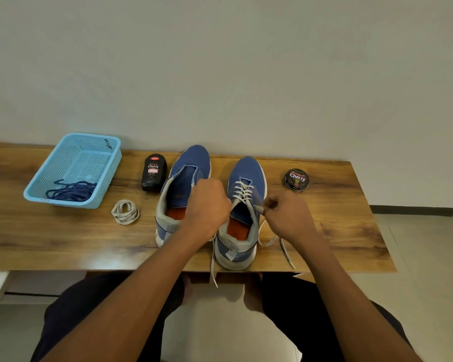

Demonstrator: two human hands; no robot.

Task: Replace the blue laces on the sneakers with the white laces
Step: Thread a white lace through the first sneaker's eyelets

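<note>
Head view shows our two hands working over the right sneaker on the wooden table. Our left hand has its fingers curled over the shoe's near left side at the lacing; we cannot tell just what they grip, since the back of the hand hides them. Our right hand pinches the white lace between thumb and fingertips at the shoe's right side. That lace already crosses several rows of eyelets higher up the shoe, and its loose ends trail off, one over the table's near edge, one across the wood beside our right wrist.

Just beside it stands the left sneaker, with no lace in it, partly covered by our left hand and forearm. Farther left lies a coiled second white lace on the bare wood. Behind it sits a light blue basket, and in its near corner the blue laces lie in a loose heap. Between basket and left sneaker stands a black polish bottle. Well off to the right, a round polish tin rests flat on the table.
</note>
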